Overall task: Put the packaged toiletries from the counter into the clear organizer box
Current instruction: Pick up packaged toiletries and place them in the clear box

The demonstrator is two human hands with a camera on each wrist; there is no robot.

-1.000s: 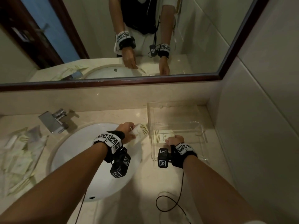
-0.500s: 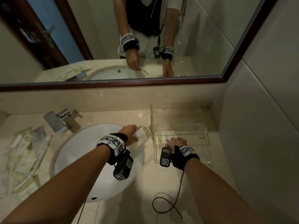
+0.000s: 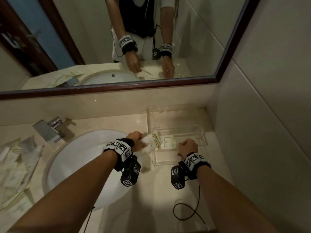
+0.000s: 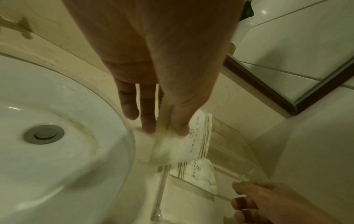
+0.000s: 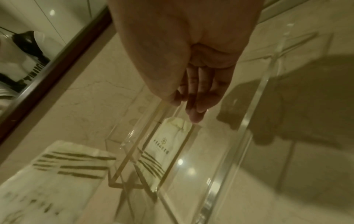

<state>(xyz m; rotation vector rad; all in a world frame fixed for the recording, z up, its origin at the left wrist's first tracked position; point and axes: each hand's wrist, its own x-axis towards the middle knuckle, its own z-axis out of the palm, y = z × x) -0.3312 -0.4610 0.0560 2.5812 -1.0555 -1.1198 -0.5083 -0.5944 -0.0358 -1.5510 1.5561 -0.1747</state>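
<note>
My left hand point(image 3: 136, 140) pinches a white packet with gold stripes point(image 3: 152, 142) between thumb and fingers point(image 4: 147, 128). It holds the packet point(image 4: 178, 150) tilted over the left rim of the clear organizer box point(image 3: 176, 118). A second matching packet point(image 3: 166, 142) lies flat inside the box point(image 5: 254, 106). My right hand point(image 3: 187, 147) is at the box's front part, right of that packet point(image 5: 168, 145). Its thumb and fingers point(image 5: 193, 115) are curled over a clear wall, as the right hand point(image 4: 249, 201) also shows in the left wrist view.
A white sink point(image 3: 80, 157) with a chrome faucet point(image 3: 48, 130) lies left of the box. Several more packets point(image 3: 16, 165) are piled at the counter's far left. A tiled wall point(image 3: 252, 132) bounds the box on the right, the mirror point(image 3: 168, 31) behind. A black cable point(image 3: 190, 211) loops on the near counter.
My left hand has carried the striped packet rightward, from over the sink's edge to the box's left rim. My right hand has shifted right, off the packet lying in the box.
</note>
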